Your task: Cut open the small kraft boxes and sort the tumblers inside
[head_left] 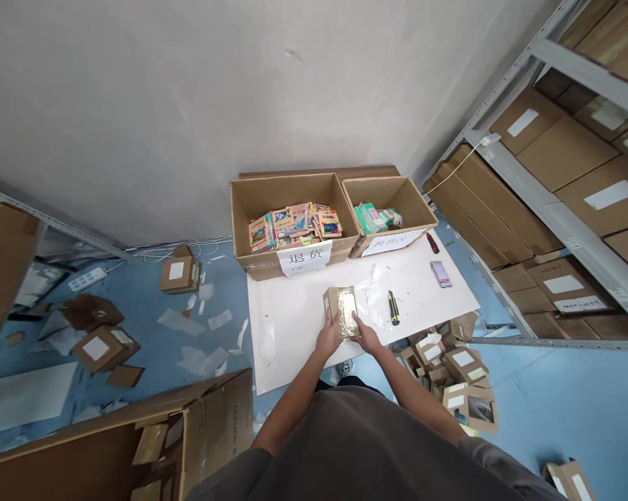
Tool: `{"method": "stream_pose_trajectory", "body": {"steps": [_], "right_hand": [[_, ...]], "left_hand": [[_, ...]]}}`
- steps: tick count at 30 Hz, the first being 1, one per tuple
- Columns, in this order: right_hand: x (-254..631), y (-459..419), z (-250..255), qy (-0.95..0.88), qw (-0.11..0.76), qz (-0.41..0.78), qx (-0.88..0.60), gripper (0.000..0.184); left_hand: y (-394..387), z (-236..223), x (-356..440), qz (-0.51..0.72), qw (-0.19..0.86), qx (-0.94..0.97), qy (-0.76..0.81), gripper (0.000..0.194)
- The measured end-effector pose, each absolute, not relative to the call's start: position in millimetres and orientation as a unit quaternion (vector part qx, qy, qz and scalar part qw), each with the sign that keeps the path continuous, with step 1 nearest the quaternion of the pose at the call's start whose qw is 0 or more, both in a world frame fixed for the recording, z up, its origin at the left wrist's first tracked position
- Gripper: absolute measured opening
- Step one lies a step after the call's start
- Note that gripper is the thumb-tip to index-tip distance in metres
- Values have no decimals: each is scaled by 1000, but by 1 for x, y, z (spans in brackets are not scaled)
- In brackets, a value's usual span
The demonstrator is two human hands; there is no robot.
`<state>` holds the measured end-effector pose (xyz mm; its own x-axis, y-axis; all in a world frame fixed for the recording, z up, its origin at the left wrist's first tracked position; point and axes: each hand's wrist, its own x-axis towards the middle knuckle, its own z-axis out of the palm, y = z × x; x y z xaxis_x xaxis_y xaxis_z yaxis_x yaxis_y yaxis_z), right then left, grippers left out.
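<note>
Between my two hands I hold a small cardboard box [341, 306] with shiny clear tape over its top, near the front of the white table [303, 327]. My left hand [329, 337] grips its left side, and my right hand [364, 334] grips the lower right corner. To the right of the box lie torn white paper scraps [370, 291] and a yellow-and-black utility knife [393, 308]. Behind it stands an open carton [256, 264] of colourful small packs [293, 226]. Beside that, a smaller open carton [397, 236] holds green packs [370, 217].
A red-and-black tool [432, 243] lies at the table's far right. Opened small boxes [462, 358] pile on the floor to the right, below shelves of cartons [574, 153]. At lower left stands a large open carton [214, 424]; paper scraps [204, 362] litter the blue floor.
</note>
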<state>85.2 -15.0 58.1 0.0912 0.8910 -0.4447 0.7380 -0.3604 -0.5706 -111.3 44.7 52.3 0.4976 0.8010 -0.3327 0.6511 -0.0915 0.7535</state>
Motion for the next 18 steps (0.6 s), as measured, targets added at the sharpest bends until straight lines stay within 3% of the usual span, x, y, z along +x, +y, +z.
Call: {"method": "stream_pose_trajectory", "body": {"steps": [6, 9, 14, 18], "right_hand": [[114, 18, 103, -582, 154, 345, -720, 64], [125, 49, 118, -590, 177, 330, -715, 61], [123, 99, 113, -511, 164, 324, -780, 52], [133, 106, 107, -495, 204, 353, -767, 53]], "left_hand": [[72, 74, -107, 253, 528, 622, 520, 82], [88, 79, -98, 329, 559, 542, 534, 79], [101, 79, -71, 247, 561, 522, 593, 74], [101, 89, -57, 248, 453, 586, 625, 63]]}}
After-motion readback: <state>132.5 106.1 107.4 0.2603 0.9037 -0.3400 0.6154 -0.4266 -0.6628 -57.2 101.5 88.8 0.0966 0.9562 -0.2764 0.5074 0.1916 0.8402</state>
